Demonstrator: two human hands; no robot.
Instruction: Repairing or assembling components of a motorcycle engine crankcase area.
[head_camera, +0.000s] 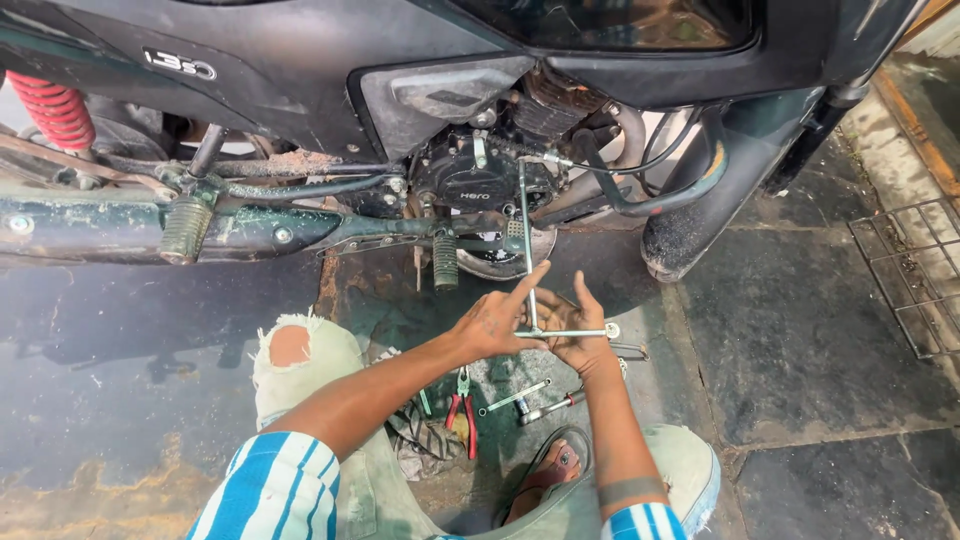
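both hands are working a long t-handle socket wrench (527, 250) on the motorcycle engine (470, 180). the left hand (495, 322) is wrapping loosely round the cross handle with the index finger stretching up along the shaft, and the right hand (580, 335) is cupping the crossbar from below, thumb sticking up, fingers partly curled round it. the wrench's far end is sitting up at the engine case, just beside the footpeg (445, 260); can't tell which bolt it's on. judging by this, the bolt work is looking mid-way: nothing removed is showing. red-handled pliers (463, 410) and a couple of loose sockets (545, 408) are lying on the stone floor (800, 330) between the knees.
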